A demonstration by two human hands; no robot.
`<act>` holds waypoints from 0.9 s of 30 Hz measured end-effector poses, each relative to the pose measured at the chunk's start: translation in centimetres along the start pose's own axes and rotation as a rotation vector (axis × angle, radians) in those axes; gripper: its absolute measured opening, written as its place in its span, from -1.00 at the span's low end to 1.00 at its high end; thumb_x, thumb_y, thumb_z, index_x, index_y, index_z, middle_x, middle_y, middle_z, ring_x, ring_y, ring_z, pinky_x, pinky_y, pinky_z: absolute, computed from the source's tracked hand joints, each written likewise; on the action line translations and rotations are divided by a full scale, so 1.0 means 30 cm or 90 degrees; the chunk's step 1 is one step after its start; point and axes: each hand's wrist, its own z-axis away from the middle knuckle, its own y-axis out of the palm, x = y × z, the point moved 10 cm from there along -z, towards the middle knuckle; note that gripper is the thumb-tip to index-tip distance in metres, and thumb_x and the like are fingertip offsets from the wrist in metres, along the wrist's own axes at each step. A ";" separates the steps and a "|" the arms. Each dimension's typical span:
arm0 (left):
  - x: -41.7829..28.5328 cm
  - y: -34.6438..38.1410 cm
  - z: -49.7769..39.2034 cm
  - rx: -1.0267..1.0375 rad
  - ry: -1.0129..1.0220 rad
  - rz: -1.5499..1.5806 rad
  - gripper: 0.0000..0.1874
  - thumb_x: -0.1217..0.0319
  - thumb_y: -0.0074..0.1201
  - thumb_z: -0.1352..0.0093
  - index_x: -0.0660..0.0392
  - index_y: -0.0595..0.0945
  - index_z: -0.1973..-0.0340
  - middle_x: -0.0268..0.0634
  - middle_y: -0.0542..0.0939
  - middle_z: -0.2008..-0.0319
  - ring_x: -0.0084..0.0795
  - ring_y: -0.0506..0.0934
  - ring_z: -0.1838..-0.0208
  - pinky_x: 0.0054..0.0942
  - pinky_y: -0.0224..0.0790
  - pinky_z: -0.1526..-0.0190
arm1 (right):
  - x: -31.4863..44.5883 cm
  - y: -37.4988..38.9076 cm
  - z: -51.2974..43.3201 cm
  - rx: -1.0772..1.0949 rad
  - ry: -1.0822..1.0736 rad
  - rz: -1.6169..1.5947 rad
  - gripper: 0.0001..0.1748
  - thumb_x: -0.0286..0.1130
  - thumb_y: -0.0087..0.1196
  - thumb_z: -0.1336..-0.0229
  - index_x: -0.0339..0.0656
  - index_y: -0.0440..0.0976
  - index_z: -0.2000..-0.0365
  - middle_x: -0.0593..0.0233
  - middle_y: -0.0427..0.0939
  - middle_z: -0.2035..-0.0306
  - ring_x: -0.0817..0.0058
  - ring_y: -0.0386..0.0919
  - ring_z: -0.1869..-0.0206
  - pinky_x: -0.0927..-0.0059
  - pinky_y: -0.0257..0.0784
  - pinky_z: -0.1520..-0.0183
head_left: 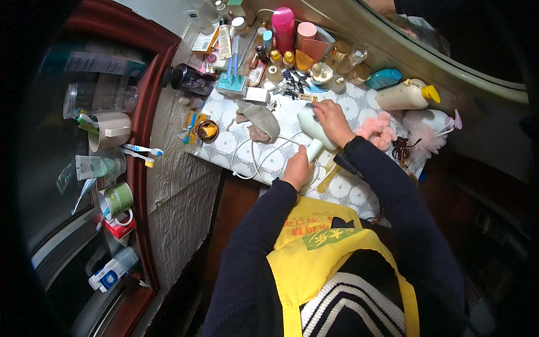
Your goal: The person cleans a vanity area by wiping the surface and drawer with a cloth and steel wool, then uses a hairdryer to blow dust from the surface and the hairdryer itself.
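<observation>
A pale green hair dryer [312, 126] is held in both hands above a patterned white tablecloth [214, 143]. My left hand [298, 168] wraps around its handle. Over the body of the dryer curls my right hand [332, 122], hiding part of it; a small dark thing shows at the fingertips, too unclear to name. A white cord [252, 158] lies in loops left of the dryer. Beside the cord is a crumpled grey cloth [263, 120]. Below the dryer, a yellow comb [327, 179] lies near the table's front edge.
Bottles, including a pink bottle [283, 29], crowd the back, with hair clips [290, 90] in front. Right are a fluffy pink scrunchie [377, 130] and a pump bottle [402, 94]. A small brown bowl [207, 130] stands left. Mugs and toothbrushes line the red-framed window ledge [139, 168].
</observation>
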 end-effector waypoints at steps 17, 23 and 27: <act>0.001 0.000 -0.006 -0.004 0.012 0.006 -0.63 0.42 0.10 -0.24 0.33 0.34 0.14 0.22 0.59 0.43 0.26 0.57 0.30 0.06 0.44 0.24 | -0.160 0.004 0.064 0.100 0.034 0.020 -0.71 -0.36 -0.11 -0.29 -0.28 0.50 0.12 -0.06 0.54 0.14 -0.02 0.48 0.06 0.07 0.38 -0.01; 0.004 -0.002 -0.004 0.012 -0.005 0.012 -0.62 0.38 0.13 -0.25 0.31 0.34 0.15 0.25 0.59 0.42 0.28 0.57 0.29 0.06 0.44 0.23 | -0.112 -0.046 0.127 0.011 -0.017 0.079 -0.77 -0.33 -0.06 -0.26 -0.28 0.49 0.24 -0.04 0.52 0.30 -0.05 0.44 0.18 0.05 0.38 0.09; 0.003 0.002 -0.009 0.011 -0.008 0.007 -0.61 0.39 0.14 -0.23 0.31 0.36 0.15 0.25 0.59 0.40 0.27 0.57 0.28 0.05 0.45 0.22 | 0.024 -0.127 0.285 -0.072 -0.136 0.163 -0.69 -0.33 0.08 -0.18 -0.20 0.43 0.08 0.08 0.47 0.14 0.08 0.42 0.09 0.11 0.37 0.06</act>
